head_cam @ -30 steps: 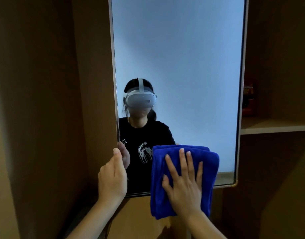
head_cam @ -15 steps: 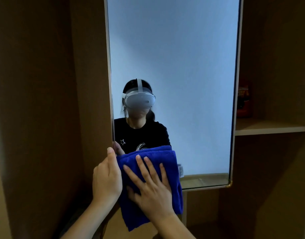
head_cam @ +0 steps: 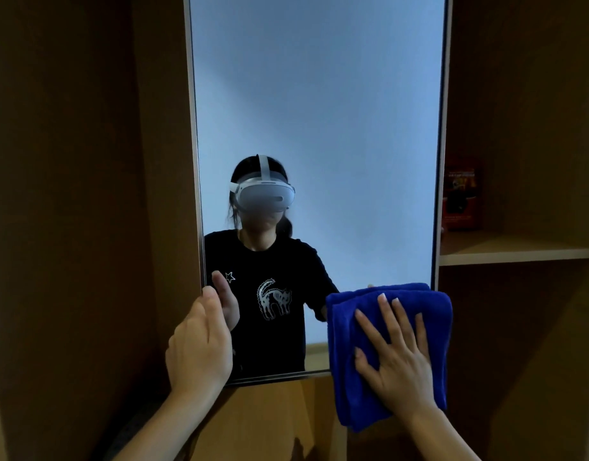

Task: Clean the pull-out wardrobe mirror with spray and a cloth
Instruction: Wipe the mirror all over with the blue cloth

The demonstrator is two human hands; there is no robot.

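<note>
A person's right hand (head_cam: 397, 357), fingers spread and straight, presses a folded blue cloth (head_cam: 359, 387) flat against the lower right corner of a pull-out wardrobe mirror (head_cam: 316, 111); the cloth overhangs the mirror's bottom and right edges. The left hand (head_cam: 200, 347) takes the mirror's left edge near the bottom corner, its grip wrapped round the thin metal frame (head_cam: 194, 161), thumb on the glass side. The rest of that grip is hidden behind the panel.

The cloth looks thick, soft and limp, likely to bunch or slide under a light touch, so a broad, flat palm suits it better than a pinch. The mirror is a tall, thin, stiff pane, probably fragile and free to swing or flex on its runner; bracing it by the frame edge opposite the wiping hand seems the safest hold, keeping skin off the glass.

The reflection shows the person in a white headset and a black T-shirt. To the right, a red box (head_cam: 461, 197) stands on a wooden wardrobe shelf (head_cam: 519, 252). No spray bottle is in view.
</note>
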